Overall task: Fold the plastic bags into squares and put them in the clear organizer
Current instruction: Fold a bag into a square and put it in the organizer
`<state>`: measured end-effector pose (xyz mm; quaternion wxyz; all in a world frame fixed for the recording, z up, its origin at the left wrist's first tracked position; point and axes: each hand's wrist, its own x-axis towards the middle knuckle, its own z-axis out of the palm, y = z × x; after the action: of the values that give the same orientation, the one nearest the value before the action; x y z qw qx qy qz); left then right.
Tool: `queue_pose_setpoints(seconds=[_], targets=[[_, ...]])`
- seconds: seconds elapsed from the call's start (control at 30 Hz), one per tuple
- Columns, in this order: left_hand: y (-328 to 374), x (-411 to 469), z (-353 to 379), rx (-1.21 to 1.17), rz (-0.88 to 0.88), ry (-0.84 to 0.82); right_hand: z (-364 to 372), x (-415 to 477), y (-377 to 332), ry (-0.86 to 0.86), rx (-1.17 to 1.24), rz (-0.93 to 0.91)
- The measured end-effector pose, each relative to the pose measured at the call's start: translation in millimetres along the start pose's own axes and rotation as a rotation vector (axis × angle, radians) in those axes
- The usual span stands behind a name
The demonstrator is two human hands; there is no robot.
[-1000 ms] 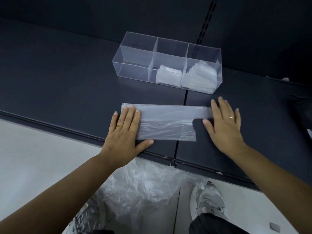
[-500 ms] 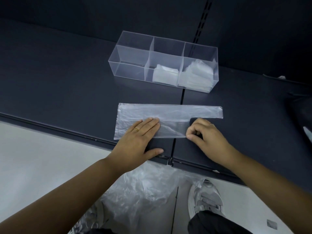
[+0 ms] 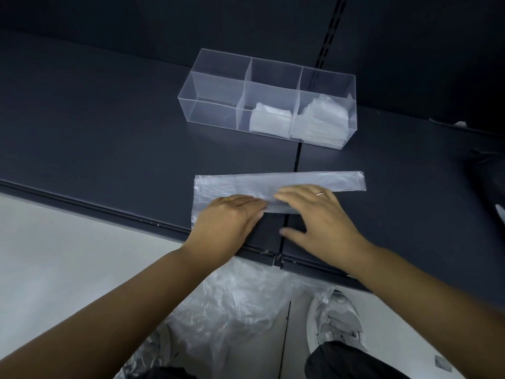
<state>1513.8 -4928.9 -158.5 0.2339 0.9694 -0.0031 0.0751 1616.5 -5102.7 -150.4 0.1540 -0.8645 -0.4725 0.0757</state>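
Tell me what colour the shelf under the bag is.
The shelf is a plain, matte dark blue-grey; the head view shows it best.

We've got a dark shelf (image 3: 109, 132) here, two panels meeting at a seam (image 3: 297, 157) that runs out from under the clear organizer (image 3: 213, 86) toward the front edge. The organizer sits flat on the shelf, straddling that seam. In front of the organizer and apart from it, a plastic bag (image 3: 300, 179) lies flat as a long narrow strip, parallel to the organizer's long side and crossing the seam. Well off to the organizer's right we spot a small white scrap (image 3: 460, 123). Further in front of the organizer, below the shelf edge, the pale floor (image 3: 68, 255) carries a crumpled heap of clear plastic (image 3: 232, 310).
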Motion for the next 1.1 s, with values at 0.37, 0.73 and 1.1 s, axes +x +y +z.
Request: queue_pose_setpoints(seconds=[0.37, 0.73, 1.1], targets=[[-76, -12, -55, -0.546, -0.726, 0.111, 0, 22, 36, 0.198, 0.767, 0.532], [-10, -14, 4, 0.213, -0.092, -0.038, 5, 50, 36, 0.242, 0.471, 0.621], [-21, -23, 23, 0.429, -0.208, -0.23, 24, 46, -30, 0.039, 0.155, -0.078]])
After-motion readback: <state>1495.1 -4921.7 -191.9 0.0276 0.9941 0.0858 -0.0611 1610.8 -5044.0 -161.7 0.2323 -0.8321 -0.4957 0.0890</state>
